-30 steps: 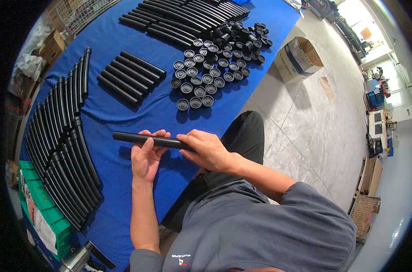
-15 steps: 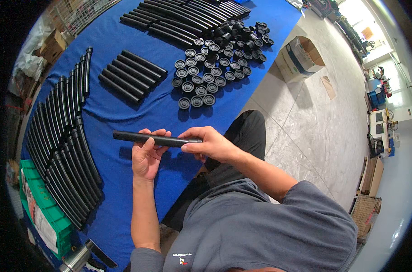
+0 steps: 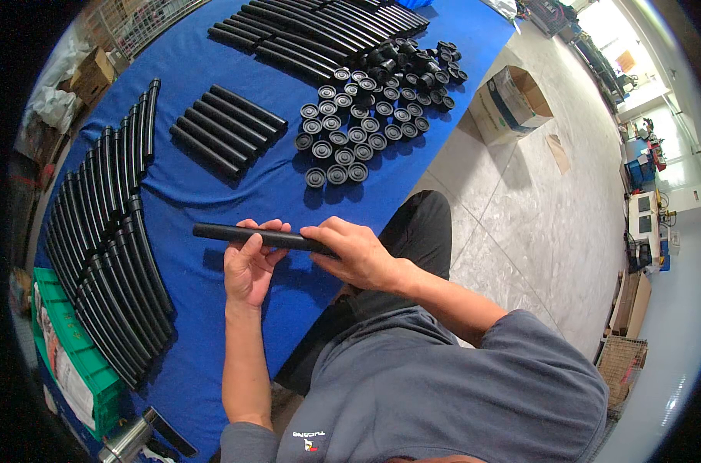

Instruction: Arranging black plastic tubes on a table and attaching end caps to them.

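At lower left, beside a green bin (image 3: 97,363), overlapping rows of black tubes (image 3: 123,285) laid across a blue-covered bench (image 3: 204,332). Next, upper left, a short row of loose tubes (image 3: 229,133). Near the frame's centre, held above the bench, a single tube (image 3: 239,234), grasped around its middle between thumb and fingers of the left grip (image 3: 250,272); farther along, right end grasped and hidden by the right grip (image 3: 358,255). Toward upper centre, round black caps (image 3: 370,124), scattered and heaped. Farther right, on pale floor (image 3: 512,255), an open cardboard box (image 3: 512,108).
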